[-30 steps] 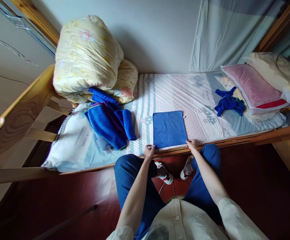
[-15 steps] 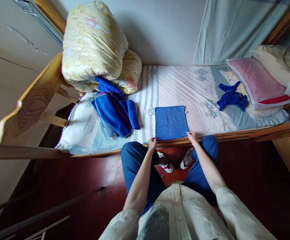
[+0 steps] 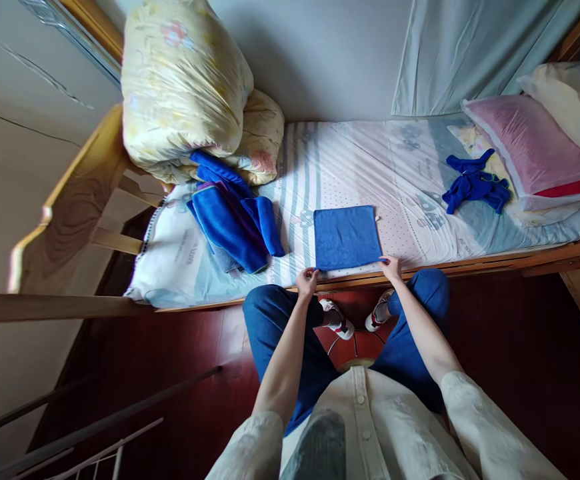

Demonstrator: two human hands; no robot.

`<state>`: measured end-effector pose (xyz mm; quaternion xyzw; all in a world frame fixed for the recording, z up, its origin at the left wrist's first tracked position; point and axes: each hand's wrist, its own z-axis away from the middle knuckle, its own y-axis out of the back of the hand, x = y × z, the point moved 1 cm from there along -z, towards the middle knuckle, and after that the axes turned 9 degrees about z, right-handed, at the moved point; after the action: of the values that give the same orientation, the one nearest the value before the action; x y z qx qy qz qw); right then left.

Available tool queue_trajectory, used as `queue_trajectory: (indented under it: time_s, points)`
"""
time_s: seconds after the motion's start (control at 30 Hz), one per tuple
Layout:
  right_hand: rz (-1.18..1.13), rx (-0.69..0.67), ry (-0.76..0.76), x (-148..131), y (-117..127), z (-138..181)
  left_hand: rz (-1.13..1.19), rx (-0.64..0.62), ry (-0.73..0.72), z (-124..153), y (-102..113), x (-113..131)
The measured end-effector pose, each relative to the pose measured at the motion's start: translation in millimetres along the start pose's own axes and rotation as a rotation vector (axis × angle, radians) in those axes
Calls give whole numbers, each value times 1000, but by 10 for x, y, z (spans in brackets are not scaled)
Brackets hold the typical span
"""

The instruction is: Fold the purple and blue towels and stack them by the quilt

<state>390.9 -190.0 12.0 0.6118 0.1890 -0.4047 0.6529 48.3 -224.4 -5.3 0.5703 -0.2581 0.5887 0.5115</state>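
A square blue towel (image 3: 347, 238) lies spread flat near the front edge of the bed, with a small white tag on its right side. My left hand (image 3: 307, 283) pinches its near left corner between thumb and fingers. At the near right corner, my right hand (image 3: 391, 268) has the same kind of pinch. Left of the towel is a pile of folded blue towels (image 3: 235, 223), with some purple and grey showing. Crumpled blue cloths (image 3: 477, 183) rest on the right part of the bed.
The bed (image 3: 345, 157) has a striped, patterned sheet and a wooden front rail (image 3: 475, 265). A bulky yellow quilt (image 3: 185, 80) is heaped at the left by the wooden bed end (image 3: 70, 200). Pink pillows (image 3: 545, 147) lie at the right. Metal bars (image 3: 120, 407) stand lower left.
The view has shifted slightly. Both hands keep their pinch on the near corners, and the towel's near edge now sits a little farther in from the bed's front edge.
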Motion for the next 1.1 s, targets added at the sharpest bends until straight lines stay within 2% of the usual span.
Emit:
queue_trajectory:
  time_s: [0.17, 0.37, 0.5, 0.83, 1.1]
  points:
    - [3, 129, 70, 8, -55, -131, -12, 76, -21, -139, -68, -57]
    - [-32, 26, 29, -26, -180, -214, 68, 34, 40, -163, -194, -8]
    - [19, 11, -15, 14, -193, -227, 18, 37, 47, -160, -196, 57]
    - [103, -81, -36, -8, 12, 2, -122, 90, 64, 24, -46, 205]
    - [108, -63, -31, -92, 168, 211, -134, 103, 79, 153, 9, 288]
